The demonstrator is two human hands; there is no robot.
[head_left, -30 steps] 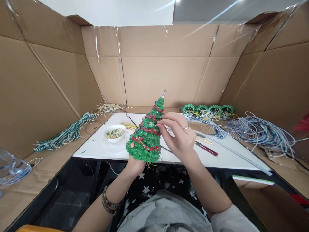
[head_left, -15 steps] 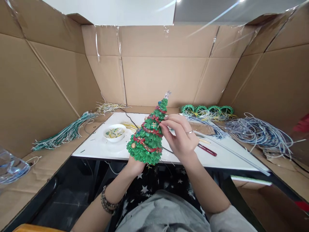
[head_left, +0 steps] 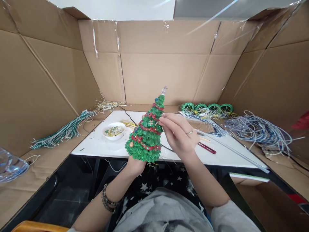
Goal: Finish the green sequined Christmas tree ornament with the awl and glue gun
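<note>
A small green glittery Christmas tree (head_left: 146,137) with red garlands, small ornaments and a clear star on top is held upright over the near edge of a white table (head_left: 101,146). My left hand (head_left: 135,166) grips it from underneath at the base; most of that hand is hidden by the tree. My right hand (head_left: 179,134), with a ring on one finger, has its fingertips pinched against the tree's right side near a red garland. What the fingertips pinch is too small to make out. Thin wires hang below the tree's base.
A white bowl (head_left: 113,131) of small yellow-green bits sits left on the table. A red-handled tool (head_left: 207,147) and a long clear rod (head_left: 231,149) lie to the right. Bundles of green-white wires (head_left: 63,132), blue-white wires (head_left: 258,130) and green coils (head_left: 207,109) lie around. Cardboard walls surround the table.
The tree tilted slightly right and then came back more upright. My right fingertips stayed at its right side with small shifts. The view moved down a little.
</note>
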